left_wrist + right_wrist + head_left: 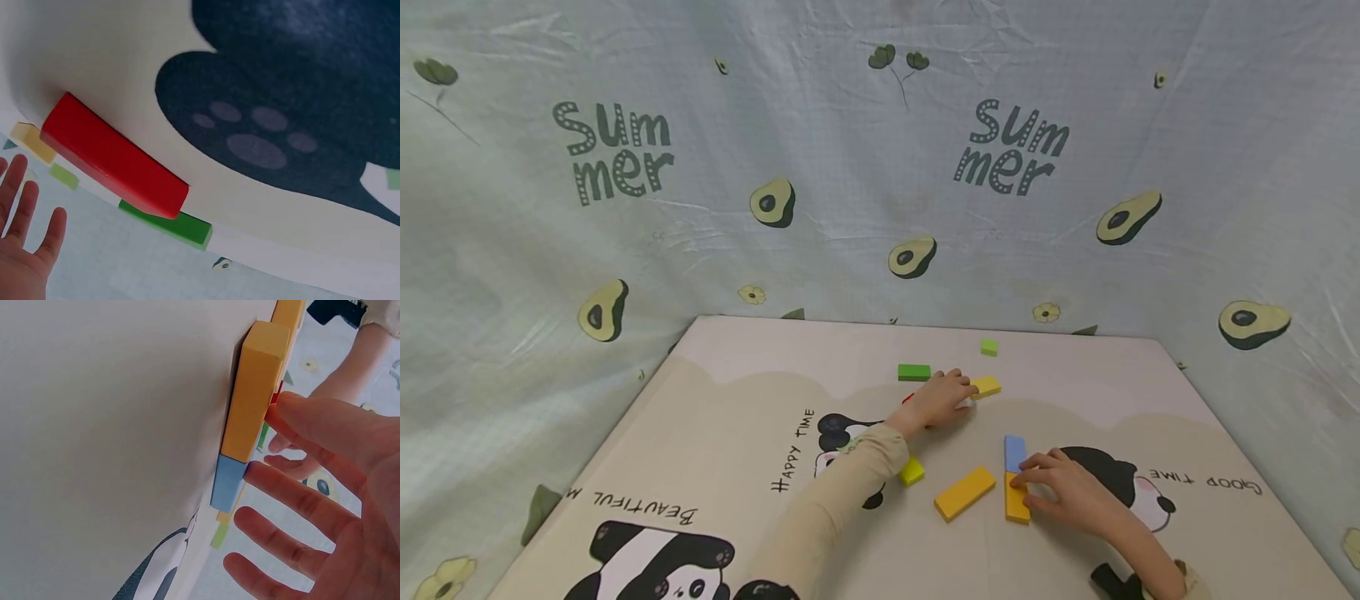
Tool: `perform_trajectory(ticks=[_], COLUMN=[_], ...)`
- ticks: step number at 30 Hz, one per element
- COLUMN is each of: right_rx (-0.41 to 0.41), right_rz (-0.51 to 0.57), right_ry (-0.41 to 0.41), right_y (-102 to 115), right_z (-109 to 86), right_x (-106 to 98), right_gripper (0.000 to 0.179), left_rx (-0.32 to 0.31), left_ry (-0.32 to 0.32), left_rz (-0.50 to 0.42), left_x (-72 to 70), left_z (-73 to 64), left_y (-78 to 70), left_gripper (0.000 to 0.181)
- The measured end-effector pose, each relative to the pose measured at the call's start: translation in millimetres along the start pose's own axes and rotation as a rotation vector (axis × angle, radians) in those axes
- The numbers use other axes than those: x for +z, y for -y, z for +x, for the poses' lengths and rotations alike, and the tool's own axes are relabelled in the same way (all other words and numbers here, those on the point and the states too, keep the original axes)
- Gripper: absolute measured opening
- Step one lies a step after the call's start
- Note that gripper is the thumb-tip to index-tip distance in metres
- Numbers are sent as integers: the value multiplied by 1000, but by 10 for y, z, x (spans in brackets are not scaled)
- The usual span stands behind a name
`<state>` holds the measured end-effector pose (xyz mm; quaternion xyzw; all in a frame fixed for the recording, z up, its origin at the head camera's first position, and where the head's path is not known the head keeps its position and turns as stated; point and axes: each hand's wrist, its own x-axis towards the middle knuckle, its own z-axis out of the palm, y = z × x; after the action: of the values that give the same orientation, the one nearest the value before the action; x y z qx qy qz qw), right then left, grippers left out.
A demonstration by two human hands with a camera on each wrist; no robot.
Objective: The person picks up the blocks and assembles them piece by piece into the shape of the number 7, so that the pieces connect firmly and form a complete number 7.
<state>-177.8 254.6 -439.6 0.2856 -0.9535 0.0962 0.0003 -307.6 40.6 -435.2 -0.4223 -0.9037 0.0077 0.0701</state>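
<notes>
In the head view my left hand (936, 402) reaches over a mostly hidden red block, close to a yellow block (987, 387). The left wrist view shows the hand (28, 240) with fingers spread, apart from the long red block (115, 159). My right hand (1063, 492) is at an orange block (1017, 502) that lies end to end with a blue block (1015, 454). Seen from the right wrist, this hand (325, 506) has extended fingers; its index fingertip is at the blue block (229, 481) and its thumb beside the orange block (256, 394).
Another orange block (965, 493) lies between the hands, with a small yellow block (912, 472) near the left sleeve. Farther back are a green block (913, 372) and a light green block (989, 347). A printed cloth (835, 250) hangs behind the table (737, 400).
</notes>
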Motion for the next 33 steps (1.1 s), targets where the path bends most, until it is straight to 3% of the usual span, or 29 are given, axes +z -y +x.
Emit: perform_trajectory(ticks=[9, 15, 24, 33], right_rx=[-6, -6, -6, -29], right_rz=[-12, -3, -1, 2], right_ry=[-13, 0, 3, -23], right_y=[-6, 6, 11, 6], right_z=[-4, -6, -16, -26], right_x=[-4, -10, -15, -14], right_gripper=[15, 16, 17, 17], left_rx=[-23, -74, -80, -34], left_ry=[-35, 29, 79, 15], left_rz=[115, 143, 144, 194], left_x=[37, 53, 106, 126], left_z=[95, 151, 180, 197], left_y=[30, 28, -12, -45], left_gripper=[36, 41, 33, 25])
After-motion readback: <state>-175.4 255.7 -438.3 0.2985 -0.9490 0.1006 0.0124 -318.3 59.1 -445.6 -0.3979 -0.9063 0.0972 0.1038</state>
